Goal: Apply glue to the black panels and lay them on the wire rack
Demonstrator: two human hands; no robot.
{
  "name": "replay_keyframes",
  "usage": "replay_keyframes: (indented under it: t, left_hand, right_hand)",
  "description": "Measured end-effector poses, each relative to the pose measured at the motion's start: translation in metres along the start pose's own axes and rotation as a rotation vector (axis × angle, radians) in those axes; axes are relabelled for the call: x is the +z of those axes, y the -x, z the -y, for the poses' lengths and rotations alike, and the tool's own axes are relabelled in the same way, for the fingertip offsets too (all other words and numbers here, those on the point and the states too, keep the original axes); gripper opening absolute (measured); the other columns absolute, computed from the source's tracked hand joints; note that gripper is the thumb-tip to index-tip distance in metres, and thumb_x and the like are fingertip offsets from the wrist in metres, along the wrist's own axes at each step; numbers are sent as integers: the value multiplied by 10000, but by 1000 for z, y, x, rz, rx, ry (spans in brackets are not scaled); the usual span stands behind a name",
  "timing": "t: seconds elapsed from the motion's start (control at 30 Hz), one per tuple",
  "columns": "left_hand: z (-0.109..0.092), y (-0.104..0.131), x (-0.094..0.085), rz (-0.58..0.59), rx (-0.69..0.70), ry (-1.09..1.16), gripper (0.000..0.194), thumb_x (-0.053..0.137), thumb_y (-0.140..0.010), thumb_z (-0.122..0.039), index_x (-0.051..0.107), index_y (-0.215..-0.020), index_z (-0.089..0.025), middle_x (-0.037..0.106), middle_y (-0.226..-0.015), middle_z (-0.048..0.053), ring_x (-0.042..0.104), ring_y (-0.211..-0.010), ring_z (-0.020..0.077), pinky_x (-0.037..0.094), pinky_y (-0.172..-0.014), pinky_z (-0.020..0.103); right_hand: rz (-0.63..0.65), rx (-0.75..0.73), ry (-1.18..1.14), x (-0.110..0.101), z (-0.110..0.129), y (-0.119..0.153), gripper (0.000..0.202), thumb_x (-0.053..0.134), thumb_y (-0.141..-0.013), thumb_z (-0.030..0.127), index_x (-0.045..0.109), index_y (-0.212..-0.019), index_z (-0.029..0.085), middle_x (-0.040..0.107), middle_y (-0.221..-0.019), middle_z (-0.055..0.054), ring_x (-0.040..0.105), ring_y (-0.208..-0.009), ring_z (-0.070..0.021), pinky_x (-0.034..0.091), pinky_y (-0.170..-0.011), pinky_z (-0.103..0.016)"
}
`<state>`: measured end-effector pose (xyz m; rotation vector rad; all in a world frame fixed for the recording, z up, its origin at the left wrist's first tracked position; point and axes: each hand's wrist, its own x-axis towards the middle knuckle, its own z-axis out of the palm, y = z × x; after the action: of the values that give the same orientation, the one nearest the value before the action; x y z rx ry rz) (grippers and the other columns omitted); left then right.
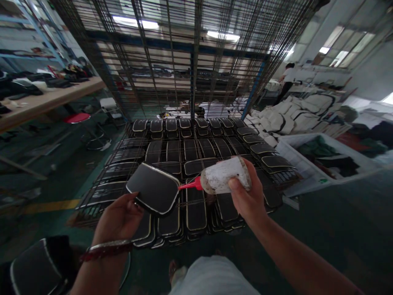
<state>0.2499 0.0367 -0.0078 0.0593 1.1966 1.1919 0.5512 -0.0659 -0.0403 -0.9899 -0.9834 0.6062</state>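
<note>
A flat black panel (154, 187) with rounded corners and a pale line along its edge is pinched at its lower left by my left hand (121, 217). My right hand (248, 192) is wrapped round a stained white bottle (225, 176), held nearly sideways. The bottle's red nozzle (190, 185) points left, and its tip meets or nearly meets the panel's right edge. Below and beyond my hands, many similar black panels (196, 209) with pale borders lie in rows on a wire rack (76, 219).
Raised wire shelves (192, 53) slant up ahead. At the right stands a white bin (294, 180) with dark and green cloth, near a pile of white pieces (294, 114). A person (287, 80) is farther back. A red stool (77, 118) and wooden table (73, 91) are left.
</note>
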Motion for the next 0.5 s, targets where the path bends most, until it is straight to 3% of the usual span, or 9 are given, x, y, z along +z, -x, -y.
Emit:
replay_keyframes:
  t: [0.1, 0.2, 0.37, 0.5]
  left_hand:
    - [3, 0, 1, 1, 11, 14, 342, 467, -1012, 83, 587, -793, -151, 636, -656, -33, 617, -424, 67, 639, -550, 155]
    - [4, 4, 7, -27, 8, 33, 326, 464, -1010, 86, 582, -818, -150, 601, -617, -48, 602, -398, 64, 576, -479, 106]
    - [3, 17, 18, -28, 5, 53, 311, 449, -992, 109, 623, -876, -122, 713, -691, 9, 678, -452, 97, 577, -452, 126]
    - [4, 20, 19, -12, 4, 64, 331, 446, -974, 120, 630, -873, -136, 693, -653, -9, 712, -479, 118, 605, -472, 147]
  right_hand:
    - [13, 26, -36, 2, -2, 6, 667, 891, -946, 560, 592, -1500, 339, 709, -1315, -91, 706, -1172, -324, 613, -1023, -486]
    - [55, 47, -90, 6, -3, 15, 646, 889, -960, 531, 591, -1498, 334, 717, -1335, -93, 718, -1171, -323, 614, -1024, -492]
    - [142, 29, -179, 14, -1, 28, 561, 844, -1025, 444, 595, -1513, 326, 728, -1368, -102, 740, -1159, -302, 629, -966, -439]
    - [134, -4, -170, 12, 2, 19, 580, 848, -1014, 470, 589, -1512, 322, 728, -1360, -109, 744, -1145, -315, 645, -935, -459]
